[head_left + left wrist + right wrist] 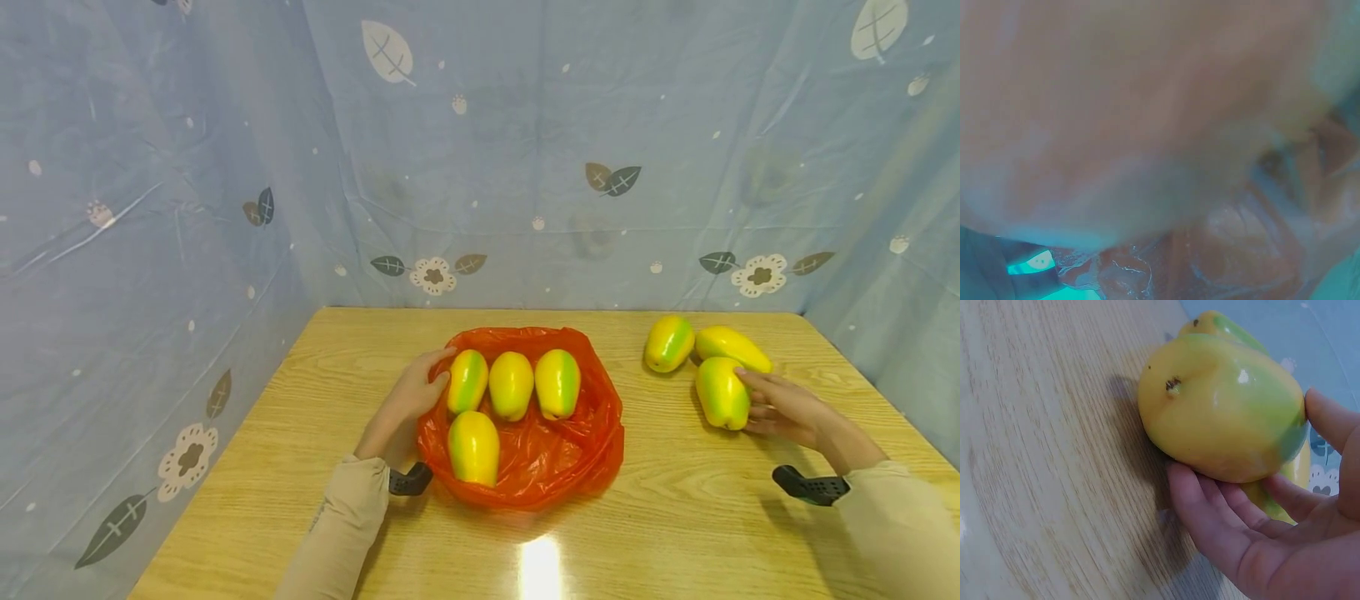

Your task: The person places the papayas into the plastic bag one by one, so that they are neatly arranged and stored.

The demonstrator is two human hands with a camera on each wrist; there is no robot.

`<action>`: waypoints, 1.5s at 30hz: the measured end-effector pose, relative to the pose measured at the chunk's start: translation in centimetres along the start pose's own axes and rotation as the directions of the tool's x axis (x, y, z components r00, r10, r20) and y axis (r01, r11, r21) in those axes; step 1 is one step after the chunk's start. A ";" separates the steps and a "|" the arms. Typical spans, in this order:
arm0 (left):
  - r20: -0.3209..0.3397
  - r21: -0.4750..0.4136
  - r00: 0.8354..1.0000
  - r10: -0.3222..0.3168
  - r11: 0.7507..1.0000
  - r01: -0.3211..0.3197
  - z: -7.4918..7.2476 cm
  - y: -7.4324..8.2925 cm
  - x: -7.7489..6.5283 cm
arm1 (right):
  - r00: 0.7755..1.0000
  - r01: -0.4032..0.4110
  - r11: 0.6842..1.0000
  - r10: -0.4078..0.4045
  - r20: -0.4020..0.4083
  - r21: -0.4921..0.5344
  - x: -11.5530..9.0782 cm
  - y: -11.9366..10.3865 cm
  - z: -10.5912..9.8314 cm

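Note:
A red plastic bag (540, 450) lies spread wide, with several yellow-green papayas (512, 385) inside. At its left rim my left hand (411, 392) holds the plastic between thumb and fingers. The left wrist view is mostly filled by the blurred hand, with crumpled bag film (1235, 250) below. My right hand (795, 410) grips a papaya (722, 393) right of the bag, thumb on its upper side and fingers curled beneath. In the right wrist view this papaya (1216, 412) shows its end with a small dark stem mark, close over the wood.
Behind the gripped fruit lie two more papayas (669, 343), (733, 347) on the wooden table (660, 508). A blue patterned curtain (525, 150) surrounds the table at the back and sides. Black wrist mounts (810, 487) sit under both forearms.

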State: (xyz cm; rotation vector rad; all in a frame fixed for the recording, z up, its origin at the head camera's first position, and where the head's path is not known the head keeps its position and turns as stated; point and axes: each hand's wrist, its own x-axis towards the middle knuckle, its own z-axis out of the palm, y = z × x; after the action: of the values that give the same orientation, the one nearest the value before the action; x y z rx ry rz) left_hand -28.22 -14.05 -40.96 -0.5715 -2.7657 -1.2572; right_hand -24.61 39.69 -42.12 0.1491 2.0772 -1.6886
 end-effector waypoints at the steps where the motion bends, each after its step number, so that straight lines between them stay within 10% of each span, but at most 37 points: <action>1: 0.001 -0.001 1.000 -0.001 1.000 0.001 0.0 0.1 0.0 | 1.000 0.000 1.000 0.000 -0.002 0.003 0.0 0.0 -0.1; 22: 0.013 0.000 0.999 -0.036 0.999 0.036 -0.3 0.0 0.0 | 0.985 0.133 0.954 -0.158 0.075 0.270 -0.4 -1.6 1.3; 30: 0.011 0.008 0.999 -0.040 0.999 0.040 -0.2 -0.1 0.0 | 0.948 0.201 0.939 -0.258 0.185 0.278 -0.5 -4.1 3.8; 45: 0.001 -0.008 1.000 0.007 1.000 -0.007 -0.1 0.1 -0.1 | 0.963 0.233 0.942 -0.259 0.081 0.239 0.1 -7.7 10.0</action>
State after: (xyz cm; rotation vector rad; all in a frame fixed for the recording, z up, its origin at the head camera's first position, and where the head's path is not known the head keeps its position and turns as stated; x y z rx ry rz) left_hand -28.14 -14.07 -40.80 -0.5821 -2.7580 -1.2680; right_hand -24.72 28.31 -36.62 -0.1384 1.8787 -2.0342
